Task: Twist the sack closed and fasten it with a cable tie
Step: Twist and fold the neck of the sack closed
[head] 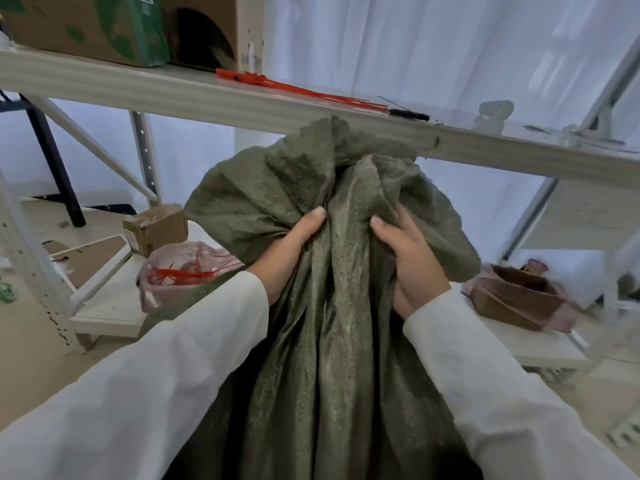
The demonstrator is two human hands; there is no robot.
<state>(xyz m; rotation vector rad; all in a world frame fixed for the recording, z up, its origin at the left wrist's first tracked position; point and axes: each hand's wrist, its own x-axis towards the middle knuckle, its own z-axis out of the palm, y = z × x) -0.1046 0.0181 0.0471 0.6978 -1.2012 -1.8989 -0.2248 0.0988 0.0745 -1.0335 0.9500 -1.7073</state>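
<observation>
A pale metal shelf (194, 88) is seen running across the upper part of the view, its long flat board carried on perforated uprights and slanted braces. Below its front edge, a large olive-green sack (332, 341) of coarse woven fabric is held up in the middle of the scene, its body hanging in long vertical folds and its top bunched into a crumpled, flaring ruffle. The gathered neck is gripped from both sides: the left hand (289, 251) is curled around the fabric with the thumb pressed into a fold, and the right hand (412, 261) is wrapped around the opposite side, fingers closed on the cloth. Both arms are covered by smooth white sleeves (145, 386). A printed cardboard box (90, 26) is set on the shelf at upper left. A bundle of thin red cable ties (298, 88) is laid flat on the shelf board, just above and behind the sack's top. More red ties are seen inside a translucent pinkish plastic bag (180, 271) on a low board to the left.
</observation>
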